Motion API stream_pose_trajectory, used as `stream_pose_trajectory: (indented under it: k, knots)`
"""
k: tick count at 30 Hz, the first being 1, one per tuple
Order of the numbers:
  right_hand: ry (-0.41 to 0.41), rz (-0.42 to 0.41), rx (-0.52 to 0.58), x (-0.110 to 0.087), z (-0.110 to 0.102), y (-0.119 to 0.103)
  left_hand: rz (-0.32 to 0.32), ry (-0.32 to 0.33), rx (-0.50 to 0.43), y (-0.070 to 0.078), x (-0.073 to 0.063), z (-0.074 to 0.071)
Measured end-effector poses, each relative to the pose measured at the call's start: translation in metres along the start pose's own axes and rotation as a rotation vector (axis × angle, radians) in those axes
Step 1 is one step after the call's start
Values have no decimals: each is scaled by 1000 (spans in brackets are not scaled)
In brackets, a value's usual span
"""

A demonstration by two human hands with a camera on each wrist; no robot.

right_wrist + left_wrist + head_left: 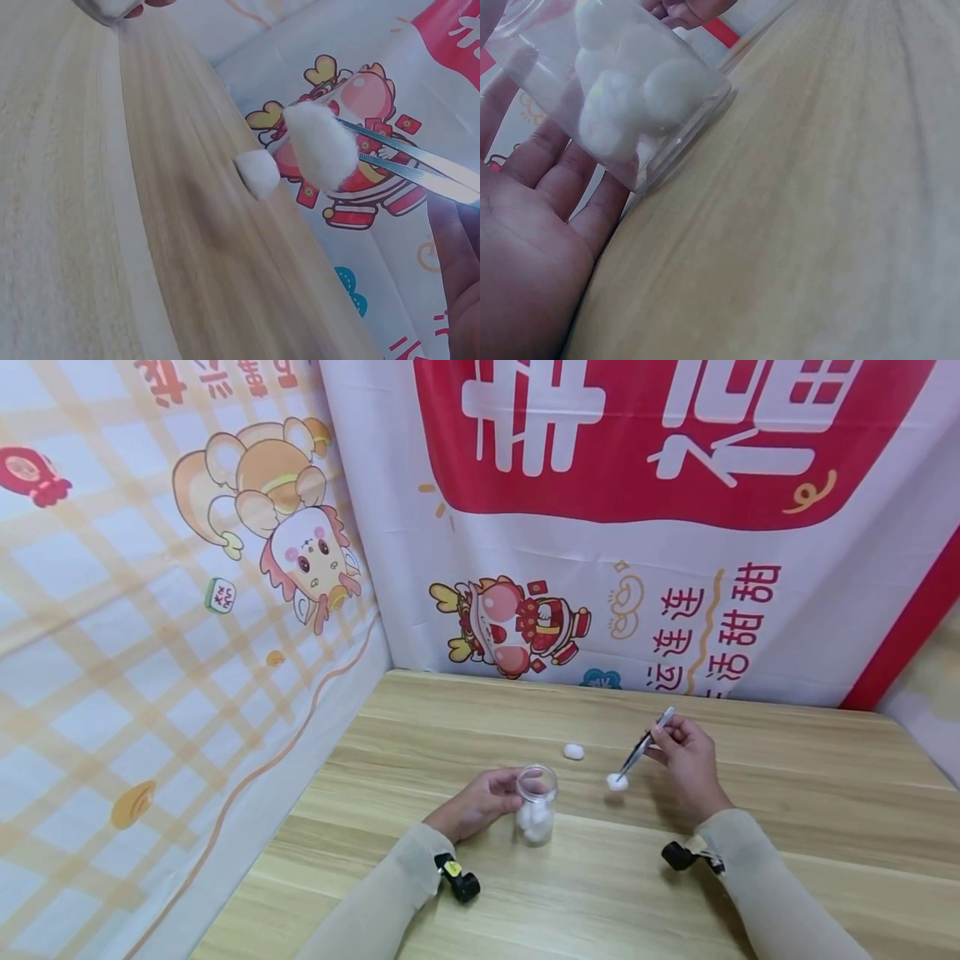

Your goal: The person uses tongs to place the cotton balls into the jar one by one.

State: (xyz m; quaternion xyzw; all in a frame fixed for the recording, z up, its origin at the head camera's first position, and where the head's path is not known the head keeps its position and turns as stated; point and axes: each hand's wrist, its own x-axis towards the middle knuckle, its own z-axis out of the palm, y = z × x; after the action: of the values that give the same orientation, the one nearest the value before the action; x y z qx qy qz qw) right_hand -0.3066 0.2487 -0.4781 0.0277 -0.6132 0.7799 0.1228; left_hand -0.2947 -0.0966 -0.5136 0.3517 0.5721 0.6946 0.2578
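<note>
My left hand (480, 803) holds a clear open-topped jar (552, 817) upright on the table, thumb and fingers at its side. Inside it, several white cotton balls (615, 101) fill the lower part in the left wrist view. Between the fingers and thumb of my right hand (692, 767) is a pair of metal tweezers (640, 749), slanting down to the left. Their tips pinch a cotton ball (322, 146), which hangs over the table with a shadow beneath. Another cotton ball (573, 751) lies on the wood just behind, between the jar and the tweezers.
The wooden table (825, 793) meets a printed cloth (622, 552) hanging along its back edge. On the left stands a checked cloth wall (90, 677) with cartoon figures. Small black cameras are strapped to both wrists.
</note>
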Motion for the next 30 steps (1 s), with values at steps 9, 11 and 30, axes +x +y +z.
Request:
stream_pose_trajectory:
  k: [9, 11, 30]
  knots:
    - [5, -33, 34, 1, 14, -8, 9, -8, -1, 0, 0, 0]
    - [8, -45, 51, 2, 18, -9, 6, -8, -2, 0, -1, 0]
    - [-5, -59, 158, 4, 61, -39, -11, 2, -10, 0, 1, 0]
